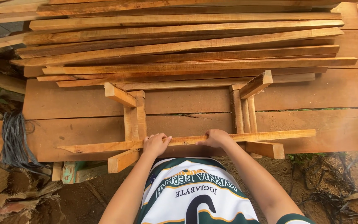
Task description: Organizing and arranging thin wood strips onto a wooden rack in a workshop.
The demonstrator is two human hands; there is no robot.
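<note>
Far beyond the left hand (156, 143) and right hand (216, 137) lies a loose pile of long, thin, pale-brown wooden slats (179, 45), stacked unevenly. Under it run broad reddish-brown wooden planks (63, 101), laid flat. Just beyond the left hand stands a small support of short light wood blocks (134, 116); a matching block support (243, 110) stands just beyond the right hand. Well to the left of the left hand hangs a bundle of dark grey cords (15, 141). Below and left of it shows a teal-painted wooden piece (68, 171), over brown dirt ground (83, 199). Tangled dark roots (328, 191) lie below and right of the right hand.
</note>
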